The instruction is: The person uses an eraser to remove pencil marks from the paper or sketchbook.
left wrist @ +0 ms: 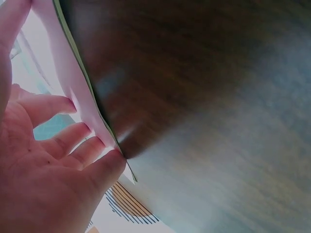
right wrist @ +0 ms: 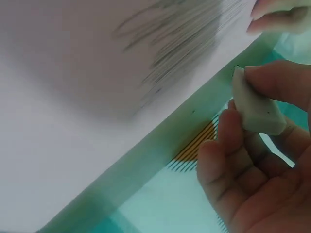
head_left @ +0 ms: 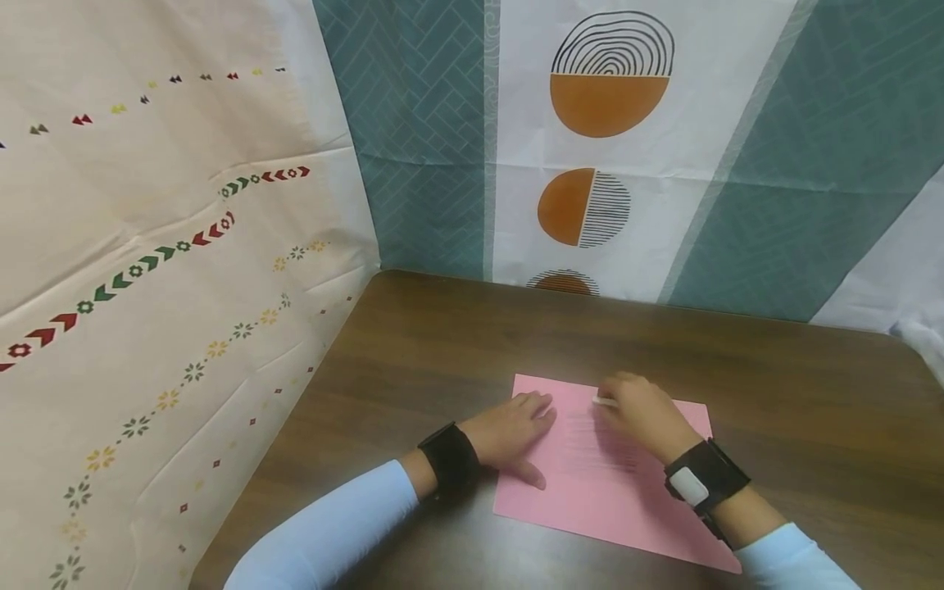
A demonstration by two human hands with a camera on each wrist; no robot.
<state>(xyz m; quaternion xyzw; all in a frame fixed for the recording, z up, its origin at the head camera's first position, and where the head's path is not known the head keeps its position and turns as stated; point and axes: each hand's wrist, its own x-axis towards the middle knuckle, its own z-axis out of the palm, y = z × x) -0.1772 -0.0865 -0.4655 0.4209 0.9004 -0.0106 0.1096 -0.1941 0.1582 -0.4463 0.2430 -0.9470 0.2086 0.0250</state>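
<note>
A sheet of pink paper (head_left: 590, 500) lies on the brown table, with grey scribbled pencil lines (right wrist: 180, 43) across its middle. My left hand (head_left: 509, 434) rests on the sheet's left part, fingers and thumb spread. In the left wrist view its fingertips (left wrist: 116, 162) press down close to the paper's edge. My right hand (head_left: 642, 414) is over the upper right of the sheet and pinches a white eraser (right wrist: 257, 109) between thumb and fingers. One end of the eraser (head_left: 605, 402) shows past the fingers in the head view, just above the scribbled lines.
The wooden table (head_left: 442, 352) extends around the paper on all sides. Behind it hangs a teal and white cloth (head_left: 420, 123) with orange half circles. A cream patterned cloth (head_left: 184, 270) hangs along the left edge. Both wrists wear black bands (head_left: 450, 457).
</note>
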